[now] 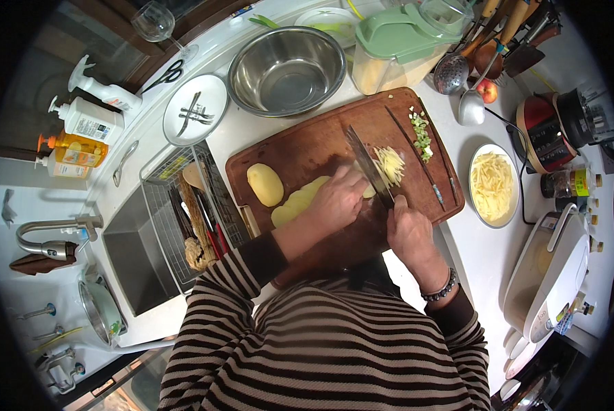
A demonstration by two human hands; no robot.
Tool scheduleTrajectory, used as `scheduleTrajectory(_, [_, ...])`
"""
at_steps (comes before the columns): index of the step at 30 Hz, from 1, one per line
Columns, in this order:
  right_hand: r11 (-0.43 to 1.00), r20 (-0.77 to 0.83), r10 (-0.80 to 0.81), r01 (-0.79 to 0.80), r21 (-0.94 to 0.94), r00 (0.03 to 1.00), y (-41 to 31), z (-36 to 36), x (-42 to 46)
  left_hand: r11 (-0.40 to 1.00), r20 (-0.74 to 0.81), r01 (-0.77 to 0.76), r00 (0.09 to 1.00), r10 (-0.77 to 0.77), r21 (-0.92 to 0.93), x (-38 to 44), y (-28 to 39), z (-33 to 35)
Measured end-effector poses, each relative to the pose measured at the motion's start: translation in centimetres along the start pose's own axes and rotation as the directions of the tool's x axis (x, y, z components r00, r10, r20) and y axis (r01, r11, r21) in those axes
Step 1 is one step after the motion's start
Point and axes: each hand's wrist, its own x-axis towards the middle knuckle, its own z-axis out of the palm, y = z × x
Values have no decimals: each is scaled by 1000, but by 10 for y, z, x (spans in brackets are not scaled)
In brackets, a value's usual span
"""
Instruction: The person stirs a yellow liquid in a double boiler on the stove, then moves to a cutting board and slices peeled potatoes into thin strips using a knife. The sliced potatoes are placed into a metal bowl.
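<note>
My right hand (409, 226) grips the handle of a kitchen knife, whose blade (366, 162) points away from me over a brown wooden cutting board (307, 138). My left hand (340, 192) presses with bent fingertips on potato slices (301, 200) just left of the blade. The slices lie in an overlapping row, partly hidden by that hand and forearm. Right of the blade is a small pile of potato shreds (390, 165). A whole peeled potato (265, 185) rests at the board's left. Chopped scallion (420, 134) and a pair of chopsticks (415, 149) lie along the right side.
A bowl of cut potato strips (493, 185) stands right of the board, near a white rice cooker (548, 277). Behind are a steel basin (286, 72) and a plate with forks (196, 110). Left is a sink (137, 257) with a wire rack (158, 205) holding utensils.
</note>
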Motion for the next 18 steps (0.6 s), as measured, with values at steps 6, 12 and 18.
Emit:
scheduleTrajectory(6, [1000,-27,-15,16,3,1000,-5,-9,-13,1000,54,22,998,-21,-4,-1,-4,1])
scheduleTrajectory(12, [999,29,18,-19,28,999,0,-2,-20,1000,19,-4,1000,4,-14,-1,-1,-2])
scheduleTrajectory(18, [988,77,40,-28,-152,996,-14,0,-7,999,72,30,997,-31,15,-4,-4,0])
